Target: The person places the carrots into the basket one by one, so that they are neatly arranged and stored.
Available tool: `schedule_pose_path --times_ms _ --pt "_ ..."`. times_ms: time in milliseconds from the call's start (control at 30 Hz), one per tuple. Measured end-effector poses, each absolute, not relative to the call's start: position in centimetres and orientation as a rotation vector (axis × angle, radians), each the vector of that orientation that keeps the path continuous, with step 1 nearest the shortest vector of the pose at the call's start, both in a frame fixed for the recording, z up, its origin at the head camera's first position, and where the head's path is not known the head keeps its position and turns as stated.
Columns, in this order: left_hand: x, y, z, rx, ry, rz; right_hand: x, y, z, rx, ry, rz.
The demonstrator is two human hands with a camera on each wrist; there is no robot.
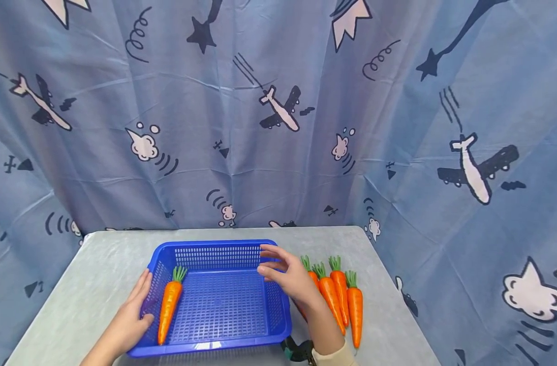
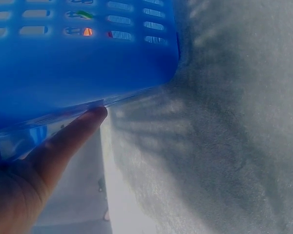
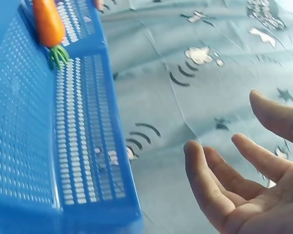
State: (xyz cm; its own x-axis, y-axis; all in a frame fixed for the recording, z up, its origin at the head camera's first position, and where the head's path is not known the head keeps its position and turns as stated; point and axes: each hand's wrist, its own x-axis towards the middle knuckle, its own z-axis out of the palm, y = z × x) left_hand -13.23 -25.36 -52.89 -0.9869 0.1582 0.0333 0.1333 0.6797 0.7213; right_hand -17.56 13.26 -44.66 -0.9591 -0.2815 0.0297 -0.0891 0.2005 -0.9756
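A blue plastic basket (image 1: 223, 251) sits on the grey table with one orange carrot (image 1: 169, 303) lying along its left side. My left hand (image 1: 133, 311) rests flat against the basket's left wall, fingers straight; in the left wrist view a finger (image 2: 71, 136) touches the basket (image 2: 83, 63). My right hand (image 1: 285, 272) hovers over the basket's right rim, fingers relaxed and holding nothing; the right wrist view shows its empty palm (image 3: 249, 190) beside the basket (image 3: 83, 146) and carrot (image 3: 48, 24). Several more carrots (image 1: 340, 297) lie on the table right of the basket.
The grey table (image 1: 100, 264) ends close behind the basket, where a blue curtain (image 1: 278, 112) printed with planes hangs. Bare tabletop lies left of the basket and beyond the loose carrots to the right edge.
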Motion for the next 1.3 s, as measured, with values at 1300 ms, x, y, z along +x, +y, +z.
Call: schedule_pose_path --times_ms 1300 --pt "-13.0 -25.2 -52.5 0.255 2.861 1.252 -14.1 28.0 -48.9 0.604 2.787 -1.698"
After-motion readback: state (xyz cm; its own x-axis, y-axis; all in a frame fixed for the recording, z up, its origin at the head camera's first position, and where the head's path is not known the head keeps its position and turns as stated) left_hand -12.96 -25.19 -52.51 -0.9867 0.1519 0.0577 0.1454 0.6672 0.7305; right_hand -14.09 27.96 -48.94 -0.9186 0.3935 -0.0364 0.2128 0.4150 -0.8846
